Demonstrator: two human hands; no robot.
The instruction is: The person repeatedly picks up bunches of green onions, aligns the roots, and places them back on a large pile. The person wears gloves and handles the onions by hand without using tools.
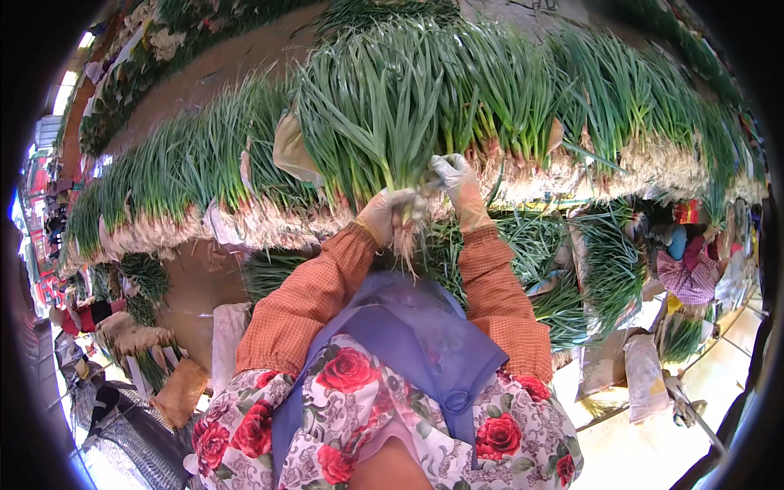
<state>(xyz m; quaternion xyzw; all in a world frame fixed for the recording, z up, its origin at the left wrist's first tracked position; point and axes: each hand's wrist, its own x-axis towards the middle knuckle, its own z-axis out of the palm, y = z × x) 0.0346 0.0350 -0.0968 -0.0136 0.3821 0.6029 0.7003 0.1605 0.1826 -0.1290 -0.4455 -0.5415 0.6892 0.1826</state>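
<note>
My left hand (389, 213), in a thin whitish glove, is closed around the stems of a bunch of green onions (392, 144), just above its roots. The bunch's leaves fan away from me and its pale roots hang below the hand, over my blue apron (422, 343). Close by on the right, my right hand (456, 177), gloved too, has bent fingers near the stems; whether it pinches anything cannot be seen. Beyond both hands runs a long row of rooted green onions (631, 122), leaves pointing away and roots towards me.
Loose green onions (533, 245) lie under the row at the right. A pale sack (646, 380) stands at the lower right. A person in a checked garment (689, 275) is at the far right, another in red (86, 317) at the far left. More onion rows (128, 92) lie beyond.
</note>
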